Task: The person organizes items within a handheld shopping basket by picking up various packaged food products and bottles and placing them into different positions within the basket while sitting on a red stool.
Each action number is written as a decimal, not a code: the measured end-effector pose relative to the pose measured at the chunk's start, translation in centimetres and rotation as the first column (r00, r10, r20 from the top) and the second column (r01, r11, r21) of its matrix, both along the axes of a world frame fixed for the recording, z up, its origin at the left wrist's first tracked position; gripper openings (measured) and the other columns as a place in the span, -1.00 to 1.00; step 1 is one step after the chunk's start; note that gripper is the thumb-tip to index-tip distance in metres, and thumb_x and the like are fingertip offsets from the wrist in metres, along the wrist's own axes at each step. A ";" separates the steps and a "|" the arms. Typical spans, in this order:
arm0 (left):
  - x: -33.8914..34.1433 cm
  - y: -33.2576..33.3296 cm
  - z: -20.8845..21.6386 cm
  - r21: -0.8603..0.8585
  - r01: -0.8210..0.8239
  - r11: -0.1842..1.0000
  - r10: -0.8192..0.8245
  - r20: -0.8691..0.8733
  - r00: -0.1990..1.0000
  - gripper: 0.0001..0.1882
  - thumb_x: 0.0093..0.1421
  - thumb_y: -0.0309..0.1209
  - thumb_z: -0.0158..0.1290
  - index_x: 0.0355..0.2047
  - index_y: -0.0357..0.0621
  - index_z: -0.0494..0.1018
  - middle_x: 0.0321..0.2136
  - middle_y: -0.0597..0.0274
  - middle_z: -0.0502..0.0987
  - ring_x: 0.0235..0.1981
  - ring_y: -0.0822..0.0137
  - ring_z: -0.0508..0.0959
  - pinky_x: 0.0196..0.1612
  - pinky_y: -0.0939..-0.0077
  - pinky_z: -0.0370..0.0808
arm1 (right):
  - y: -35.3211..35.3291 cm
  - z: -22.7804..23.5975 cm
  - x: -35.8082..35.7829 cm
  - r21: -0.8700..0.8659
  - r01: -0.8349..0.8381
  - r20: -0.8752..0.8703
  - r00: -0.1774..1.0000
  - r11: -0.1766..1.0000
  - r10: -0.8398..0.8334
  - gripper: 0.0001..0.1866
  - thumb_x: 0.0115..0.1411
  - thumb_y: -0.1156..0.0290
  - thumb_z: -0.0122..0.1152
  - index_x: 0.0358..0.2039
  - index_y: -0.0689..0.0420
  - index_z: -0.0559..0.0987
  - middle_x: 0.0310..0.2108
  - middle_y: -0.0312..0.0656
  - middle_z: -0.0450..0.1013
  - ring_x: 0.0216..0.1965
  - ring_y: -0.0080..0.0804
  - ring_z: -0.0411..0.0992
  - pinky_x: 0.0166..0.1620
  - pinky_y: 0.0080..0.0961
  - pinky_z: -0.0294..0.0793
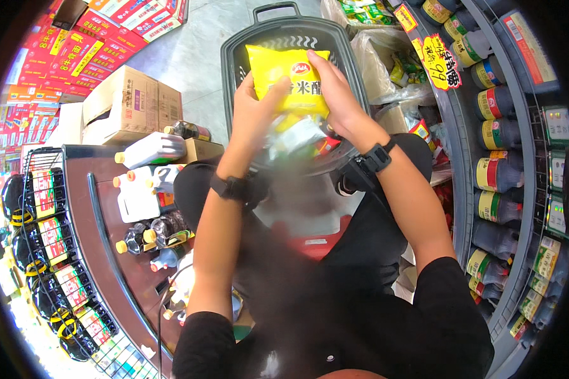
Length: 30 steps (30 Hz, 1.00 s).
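A plump yellow pouch (pixel 297 66) with a red label and dark print is held upright between my two hands, over a dark grey shopping basket (pixel 227 82). My left hand (pixel 251 108) grips the pouch's left side, the thumb lying across its front. On its right side, my right hand (pixel 340 101) is closed, with fingertips near the top right corner. Below the pouch, several packets (pixel 297 139) in white, yellow and red lie in the basket; they are partly hidden and blurred. Black bands sit on both wrists.
Shelves of dark bottles (pixel 496 136) run along the right, beside bags of packets (pixel 398 63). On the left stand a cardboard box (pixel 129 104), stacked red cartons (pixel 76 47), white jugs (pixel 139 196) and a brown shelf (pixel 101 252). A red and white surface (pixel 310 243) shows between my knees.
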<state>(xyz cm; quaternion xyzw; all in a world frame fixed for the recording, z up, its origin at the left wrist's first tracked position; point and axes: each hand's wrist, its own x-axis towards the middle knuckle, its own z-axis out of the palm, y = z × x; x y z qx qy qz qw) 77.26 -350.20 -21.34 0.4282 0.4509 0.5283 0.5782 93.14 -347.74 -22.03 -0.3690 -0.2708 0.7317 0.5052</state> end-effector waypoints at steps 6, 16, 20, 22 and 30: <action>-1.1 0.6 -1.0 -0.096 0.001 0.995 0.011 0.133 0.991 -0.61 0.37 -0.20 0.13 -0.02 -0.29 0.44 -0.14 0.09 0.63 -0.22 0.36 0.69 -0.17 0.48 0.64 | -0.3 -0.4 -0.9 0.189 0.072 0.289 0.949 0.979 -0.125 -0.63 0.39 0.14 0.19 -0.02 0.18 0.53 -0.18 -0.23 0.60 -0.21 -0.56 0.59 -0.14 -0.52 0.57; -0.7 0.2 -1.7 -0.046 -0.052 0.998 0.046 -0.122 0.992 -0.53 0.46 -0.05 -0.03 -0.10 -0.30 0.50 -0.28 0.12 0.67 -0.32 0.40 0.69 -0.27 0.52 0.61 | 1.0 -2.7 0.3 0.568 0.014 0.565 0.720 0.823 -0.402 -0.61 0.35 0.12 0.21 -0.13 0.25 0.59 -0.27 0.03 0.63 -0.26 -0.10 0.63 -0.14 -0.23 0.56; -0.6 0.3 -1.8 -0.026 -0.018 0.999 0.014 -0.148 0.989 -0.53 0.48 -0.05 -0.06 -0.09 -0.30 0.52 -0.29 0.13 0.67 -0.36 0.41 0.69 -0.30 0.52 0.60 | 1.5 -2.4 1.0 0.534 -0.065 0.684 0.620 0.843 -0.385 -0.54 0.34 0.02 0.18 -0.19 0.24 0.62 -0.34 0.04 0.63 -0.27 -0.07 0.63 -0.16 -0.25 0.56; -0.6 0.4 -2.0 -0.044 -0.042 0.998 0.034 -0.171 0.985 -0.52 0.48 -0.06 -0.07 -0.08 -0.30 0.52 -0.29 0.13 0.68 -0.37 0.41 0.69 -0.30 0.52 0.60 | 1.5 -2.2 1.2 0.518 -0.077 0.691 0.624 0.852 -0.364 -0.53 0.33 0.00 0.17 -0.21 0.24 0.63 -0.36 0.04 0.63 -0.28 -0.08 0.63 -0.17 -0.26 0.56; -0.6 1.0 -2.7 -0.043 -0.050 0.998 0.042 -0.183 0.982 -0.52 0.48 -0.05 -0.07 -0.07 -0.31 0.50 -0.28 0.10 0.68 -0.37 0.40 0.69 -0.32 0.54 0.62 | 1.5 -2.6 0.9 0.465 0.022 0.582 0.745 0.885 -0.325 -0.52 0.33 0.00 0.20 -0.17 0.26 0.63 -0.35 -0.06 0.65 -0.33 -0.31 0.64 -0.20 -0.35 0.57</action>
